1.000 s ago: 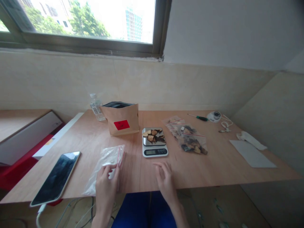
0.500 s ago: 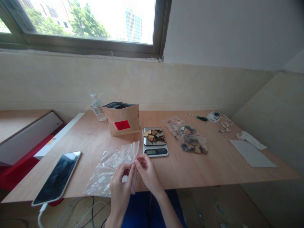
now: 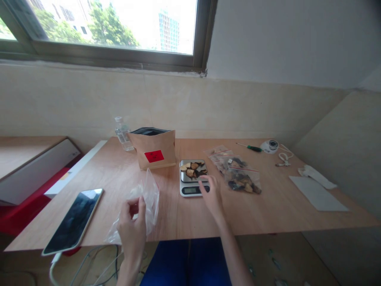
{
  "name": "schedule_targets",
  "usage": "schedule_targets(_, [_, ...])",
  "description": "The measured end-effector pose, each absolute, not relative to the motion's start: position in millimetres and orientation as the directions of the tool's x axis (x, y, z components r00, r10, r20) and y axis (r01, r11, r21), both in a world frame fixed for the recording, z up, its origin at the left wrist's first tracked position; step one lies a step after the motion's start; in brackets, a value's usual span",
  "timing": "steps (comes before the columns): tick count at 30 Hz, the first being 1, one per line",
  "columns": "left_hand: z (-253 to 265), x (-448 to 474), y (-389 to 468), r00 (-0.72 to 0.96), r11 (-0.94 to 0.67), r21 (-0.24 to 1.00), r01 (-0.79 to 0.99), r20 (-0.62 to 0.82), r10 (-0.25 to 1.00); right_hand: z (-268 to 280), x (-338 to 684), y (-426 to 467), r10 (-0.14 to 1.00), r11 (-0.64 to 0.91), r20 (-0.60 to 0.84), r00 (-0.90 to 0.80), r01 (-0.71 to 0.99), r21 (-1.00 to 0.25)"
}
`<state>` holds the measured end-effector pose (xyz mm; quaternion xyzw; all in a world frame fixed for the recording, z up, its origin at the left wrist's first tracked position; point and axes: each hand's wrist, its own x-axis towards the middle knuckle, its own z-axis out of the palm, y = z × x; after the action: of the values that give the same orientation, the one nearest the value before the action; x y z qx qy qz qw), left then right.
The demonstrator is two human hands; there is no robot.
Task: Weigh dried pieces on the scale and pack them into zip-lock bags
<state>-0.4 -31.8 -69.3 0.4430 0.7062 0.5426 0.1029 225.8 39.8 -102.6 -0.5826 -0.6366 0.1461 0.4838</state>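
Note:
My left hand (image 3: 132,220) pinches a clear zip-lock bag (image 3: 151,198), lifted and crumpled over the table's left part. Over the front right of a small digital kitchen scale (image 3: 186,179) is my right hand (image 3: 212,194), thumb and fingers apart, with nothing seen in it. Its fingertips are close to dried dark-edged slices (image 3: 192,171) piled on the scale's metal plate. Whether they touch the slices I cannot tell. The scale's display is too small to read. Filled zip bags (image 3: 245,182) of similar dark and pale pieces lie to the right of the scale.
A brown paper pouch (image 3: 160,145) with a red label stands behind, its top agape, beside a plastic bottle (image 3: 122,135). A phone (image 3: 74,220) on a cable lies left. Further right are a screwdriver (image 3: 253,148), a white camera (image 3: 270,147) and a white sheet (image 3: 317,194).
My hands have parted. The left has drawn the zip bag leftward and raised its edge; the right has let go of the bag and moved up and right to the scale.

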Motion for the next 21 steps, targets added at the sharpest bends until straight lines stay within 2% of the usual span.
schedule_targets(3, [-69.7,-4.2,-20.4,-0.526,-0.018,0.829,0.559,0.371,0.765,-111.2,245.5,63.6,0.841,0.221,0.518,0.156,0.775,-0.592])
schedule_targets(7, [-68.3,-4.3,-4.6,-0.497,-0.071,0.811,0.581,0.423,0.758,-118.4,254.9,77.1,0.850,0.223,0.517,0.103,0.819,-0.529])
schedule_targets(11, [-60.1,1.8,1.9,-0.472,-0.149,0.817,0.557,0.459,0.753,-111.8,262.9,87.8,0.858,0.295,0.512,0.045,0.772,-0.563])
schedule_targets(15, [-51.0,10.2,-6.3,-0.497,-0.153,0.847,0.510,0.435,0.751,-105.6,277.6,106.7,0.901,0.390,0.413,-0.130,0.659,-0.644])
schedule_targets(18, [-52.9,14.0,-14.6,-0.496,-0.156,0.869,0.470,0.405,0.768,-105.4,284.1,118.2,0.924,0.383,0.320,-0.211,0.558,-0.737])
schedule_targets(21, [-60.0,14.8,-20.3,-0.482,-0.166,0.883,0.439,0.388,0.785,-104.4,283.9,122.7,0.938,0.347,0.286,-0.197,0.503,-0.792])
